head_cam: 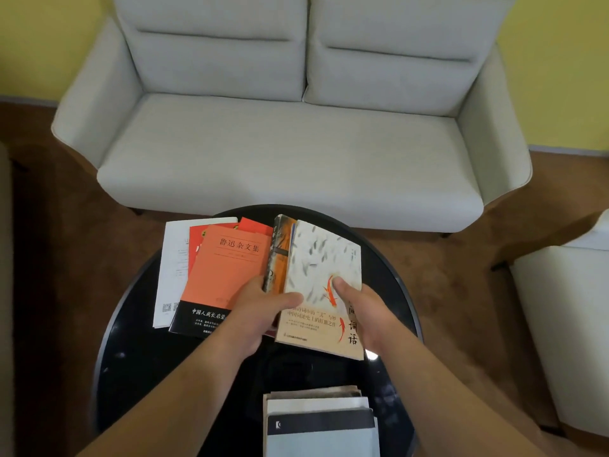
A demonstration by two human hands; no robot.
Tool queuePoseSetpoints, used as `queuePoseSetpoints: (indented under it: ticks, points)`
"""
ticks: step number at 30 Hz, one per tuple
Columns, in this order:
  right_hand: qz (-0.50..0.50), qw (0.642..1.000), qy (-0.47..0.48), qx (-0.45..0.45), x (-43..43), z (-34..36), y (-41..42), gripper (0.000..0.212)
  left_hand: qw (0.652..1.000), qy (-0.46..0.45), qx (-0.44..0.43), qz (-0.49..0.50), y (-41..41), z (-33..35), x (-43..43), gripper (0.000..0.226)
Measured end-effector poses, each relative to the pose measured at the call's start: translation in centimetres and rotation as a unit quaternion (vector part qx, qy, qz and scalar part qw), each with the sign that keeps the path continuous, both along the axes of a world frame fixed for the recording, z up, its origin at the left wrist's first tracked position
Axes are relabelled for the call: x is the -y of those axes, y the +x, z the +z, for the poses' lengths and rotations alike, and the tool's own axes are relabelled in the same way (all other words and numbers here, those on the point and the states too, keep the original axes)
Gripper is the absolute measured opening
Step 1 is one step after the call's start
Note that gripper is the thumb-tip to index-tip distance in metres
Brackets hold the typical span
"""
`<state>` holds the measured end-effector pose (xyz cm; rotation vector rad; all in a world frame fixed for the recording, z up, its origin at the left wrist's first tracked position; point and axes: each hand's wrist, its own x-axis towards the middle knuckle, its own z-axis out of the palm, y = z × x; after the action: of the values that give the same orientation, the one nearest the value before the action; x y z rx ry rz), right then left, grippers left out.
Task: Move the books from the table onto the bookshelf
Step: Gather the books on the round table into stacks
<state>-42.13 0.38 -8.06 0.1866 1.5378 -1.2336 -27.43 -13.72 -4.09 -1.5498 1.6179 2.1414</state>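
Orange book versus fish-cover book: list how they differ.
The orange book has a black lower band; the fish-cover book is cream with grey and red fish. The orange book lies on other books; the left hand and right hand grip the fish-cover book. Both show Chinese titles.

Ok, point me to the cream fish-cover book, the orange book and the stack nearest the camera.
cream fish-cover book (321,258): head view, upper cover among the grey fish.
orange book (227,275): head view, plain orange cover below the title.
stack nearest the camera (319,423): head view, dark band of top book.
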Motion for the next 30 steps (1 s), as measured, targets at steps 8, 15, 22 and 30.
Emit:
queuePoseSetpoints:
  ticks: [8, 15, 22, 30]
  points:
    - [-0.020, 0.999, -0.005, 0.043, 2.0, -1.4, 1.8, 0.027, 0.954, -0.251, 0.152, -0.065, 5.0, 0.9, 8.0, 0.034]
    - [0.006, 0.999, -0.032, 0.036, 2.7, -0.7, 2.0, 0.026, 0.956, -0.221, 0.193, -0.023, 9.3, -2.5, 13.5, 0.061]
    - [0.027, 0.997, -0.064, 0.043, 5.8, 0.4, 1.9, 0.038, 0.969, -0.200, 0.146, -0.012, 8.0, -3.7, 12.1, 0.046]
    - [0.004, 0.999, -0.041, 0.024, 9.5, 0.1, 3.0, 0.046, 0.985, -0.135, 0.087, 0.059, 8.7, -2.9, 12.7, 0.043]
